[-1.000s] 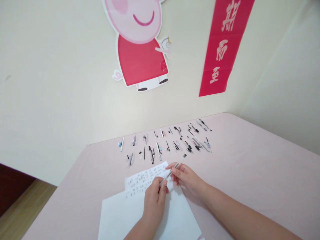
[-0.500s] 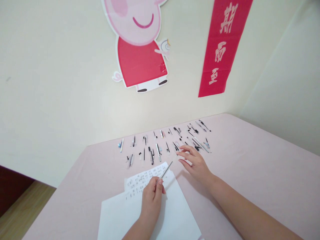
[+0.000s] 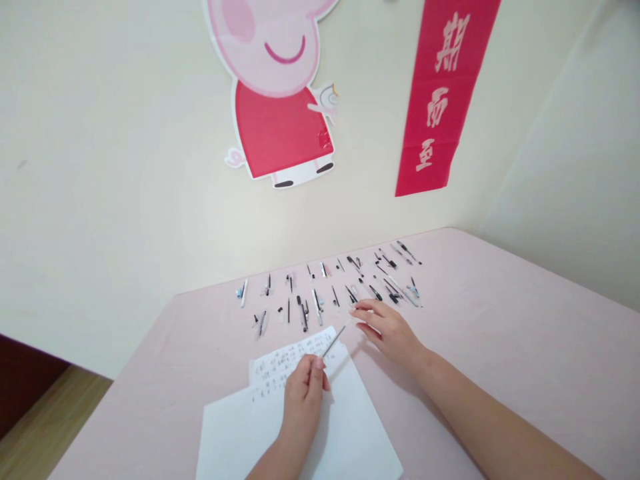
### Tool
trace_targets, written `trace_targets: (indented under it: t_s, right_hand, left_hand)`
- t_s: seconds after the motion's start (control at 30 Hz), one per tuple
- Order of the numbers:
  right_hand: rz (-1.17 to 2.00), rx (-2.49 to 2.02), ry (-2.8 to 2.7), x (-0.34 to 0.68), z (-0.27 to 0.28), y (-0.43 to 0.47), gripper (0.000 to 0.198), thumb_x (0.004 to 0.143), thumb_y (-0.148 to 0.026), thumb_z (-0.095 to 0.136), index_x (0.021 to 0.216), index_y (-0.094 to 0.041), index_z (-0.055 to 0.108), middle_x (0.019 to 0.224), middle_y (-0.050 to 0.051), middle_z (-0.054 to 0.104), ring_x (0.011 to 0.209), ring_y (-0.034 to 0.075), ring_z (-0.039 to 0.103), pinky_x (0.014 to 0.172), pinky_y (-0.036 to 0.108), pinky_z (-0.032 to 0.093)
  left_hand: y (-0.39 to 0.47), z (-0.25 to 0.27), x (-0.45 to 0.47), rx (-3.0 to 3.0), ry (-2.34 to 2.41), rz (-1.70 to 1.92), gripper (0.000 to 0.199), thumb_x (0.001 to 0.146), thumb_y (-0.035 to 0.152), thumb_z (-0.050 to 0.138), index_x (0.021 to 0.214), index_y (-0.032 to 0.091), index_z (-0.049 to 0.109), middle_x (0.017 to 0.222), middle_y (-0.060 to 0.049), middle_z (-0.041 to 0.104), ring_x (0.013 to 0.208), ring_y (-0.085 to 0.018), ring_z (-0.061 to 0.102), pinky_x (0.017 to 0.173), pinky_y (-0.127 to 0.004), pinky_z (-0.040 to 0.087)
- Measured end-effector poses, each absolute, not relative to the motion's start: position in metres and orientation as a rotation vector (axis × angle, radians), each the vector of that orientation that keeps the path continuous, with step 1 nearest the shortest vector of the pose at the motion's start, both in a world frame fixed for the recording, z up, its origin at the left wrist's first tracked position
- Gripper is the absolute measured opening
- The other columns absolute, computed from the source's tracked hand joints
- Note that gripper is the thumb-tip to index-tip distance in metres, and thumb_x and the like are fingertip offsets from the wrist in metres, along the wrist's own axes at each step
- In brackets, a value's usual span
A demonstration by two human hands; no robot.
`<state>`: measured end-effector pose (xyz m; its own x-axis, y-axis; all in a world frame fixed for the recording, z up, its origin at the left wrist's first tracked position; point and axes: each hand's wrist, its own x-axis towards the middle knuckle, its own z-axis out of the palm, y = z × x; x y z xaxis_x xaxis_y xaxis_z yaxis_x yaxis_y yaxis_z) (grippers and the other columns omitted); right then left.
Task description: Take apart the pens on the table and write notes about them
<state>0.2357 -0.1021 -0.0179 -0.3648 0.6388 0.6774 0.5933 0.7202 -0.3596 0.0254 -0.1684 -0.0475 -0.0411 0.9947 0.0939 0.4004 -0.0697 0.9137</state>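
My left hand (image 3: 306, 387) is closed around the lower end of a thin grey pen refill (image 3: 334, 341), which points up and to the right above the papers. My right hand (image 3: 387, 330) is at the far end of the refill, its thumb and fingertips curled together in a pinch. Between them is a small, clear piece, faint and hard to make out, in line with the refill's tip. Under my left hand lie a handwritten sheet (image 3: 280, 365) and a blank white sheet (image 3: 245, 433) overlapping it.
Beyond my hands, two rows of taken-apart pens, caps and refills (image 3: 303, 313) cross the pink tablecloth (image 3: 150, 360), reaching a cluster of pen parts (image 3: 395, 290) at right. The wall behind carries a cartoon pig cutout (image 3: 283, 127) and a red banner (image 3: 435, 133).
My right hand has moved slightly down and left, bringing its fingertips to the refill's far end. My left hand keeps its hold on the refill.
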Motion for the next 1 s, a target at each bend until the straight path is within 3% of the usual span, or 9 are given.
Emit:
trace_targets:
  t_s: [0.2, 0.53, 0.77, 1.0]
  right_hand:
    - [0.101, -0.904, -2.137, 0.238, -0.016, -0.098, 0.016, 0.089, -0.016, 0.048, 0.092, -0.018, 0.063, 0.089, 0.008, 0.064, 0.082, 0.018, 0.06, 0.074, 0.032, 0.051]
    - [0.282, -1.176, -1.874, 0.267, -0.027, -0.074, 0.013, 0.085, -0.024, 0.051, 0.085, -0.018, 0.063, 0.082, 0.006, 0.064, 0.072, 0.017, 0.059, 0.066, 0.03, 0.049]
    - [0.301, -1.464, -1.385, 0.323, -0.048, -0.038, 0.024, 0.074, -0.037, 0.054, 0.079, -0.016, 0.065, 0.08, 0.008, 0.065, 0.074, 0.02, 0.059, 0.065, 0.031, 0.048]
    - [0.274, -1.791, -1.045, 0.393, -0.07, -0.008, 0.034, 0.071, -0.04, 0.054, 0.086, -0.011, 0.066, 0.077, 0.01, 0.066, 0.065, 0.019, 0.058, 0.058, 0.03, 0.044]
  left_hand:
    - [-0.167, -0.049, 0.024, 1.421, 1.434, 1.181, 0.04, 0.087, 0.052, 0.038, 0.071, 0.019, 0.052, 0.051, 0.004, 0.052, 0.046, -0.011, 0.044, 0.05, -0.023, 0.036]
    - [-0.166, -0.051, 0.027, 1.427, 1.363, 1.134, 0.03, 0.081, 0.047, 0.05, 0.07, 0.019, 0.051, 0.052, 0.004, 0.051, 0.049, -0.011, 0.044, 0.049, -0.022, 0.032]
    - [-0.168, -0.046, 0.029, 1.682, 1.371, 0.851, 0.019, 0.083, 0.029, 0.044, 0.068, 0.02, 0.05, 0.056, 0.003, 0.051, 0.053, -0.012, 0.045, 0.054, -0.023, 0.033]
    - [-0.167, -0.044, 0.03, 1.768, 1.404, 0.758, 0.017, 0.082, 0.026, 0.043, 0.069, 0.02, 0.052, 0.059, 0.002, 0.053, 0.056, -0.013, 0.047, 0.056, -0.024, 0.033]
